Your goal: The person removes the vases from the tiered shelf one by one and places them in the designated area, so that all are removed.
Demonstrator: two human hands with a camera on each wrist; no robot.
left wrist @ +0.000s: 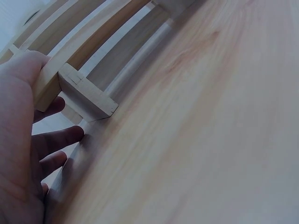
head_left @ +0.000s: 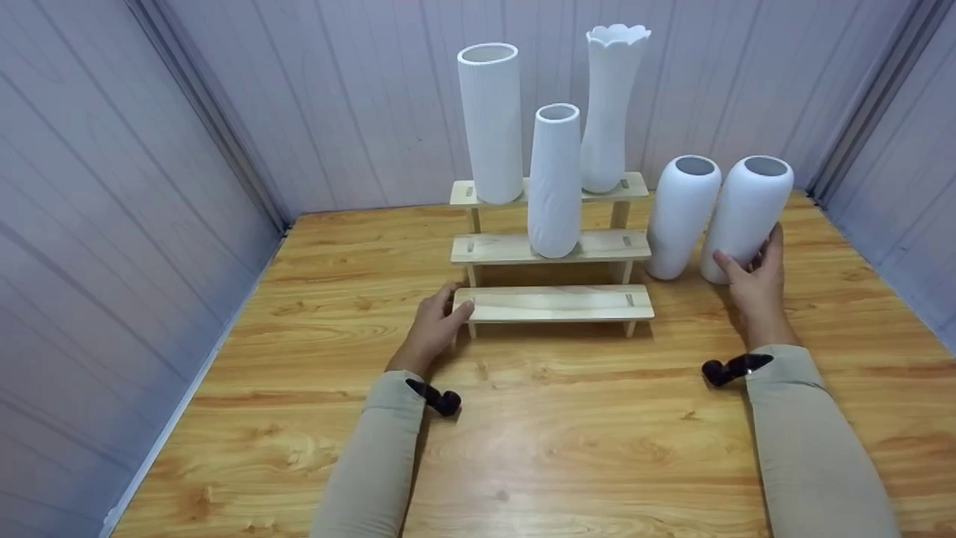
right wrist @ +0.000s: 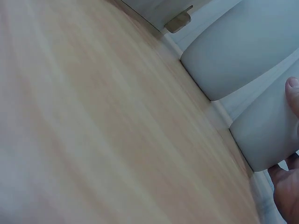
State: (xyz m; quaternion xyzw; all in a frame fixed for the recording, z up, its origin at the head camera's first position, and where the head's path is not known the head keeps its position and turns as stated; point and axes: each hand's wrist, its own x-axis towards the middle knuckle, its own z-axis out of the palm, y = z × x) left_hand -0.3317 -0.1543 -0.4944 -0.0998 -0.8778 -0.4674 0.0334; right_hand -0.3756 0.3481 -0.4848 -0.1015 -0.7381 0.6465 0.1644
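Note:
A three-step wooden display stand [head_left: 553, 302] stands on the table. My left hand [head_left: 435, 323] grips the left end of its lowest shelf, thumb on top and a finger underneath, as the left wrist view shows. The other fingers [left wrist: 65, 135] spread below the shelf, beside its leg. Right of the stand, my right hand [head_left: 759, 288] holds the rightmost smooth white vase [head_left: 749, 213] low down, thumb in front and fingers round its right side. This vase is upright, its base at the tabletop. A matching white vase [head_left: 683, 217] stands just left of it.
On the top shelf stand a tall ribbed vase [head_left: 493, 127] and a scallop-rimmed vase [head_left: 609, 112]. A slimmer textured vase [head_left: 555, 187] stands on the middle shelf. A panelled wall [head_left: 358, 104] rises behind the wooden table [head_left: 560, 448], with more panels at both sides.

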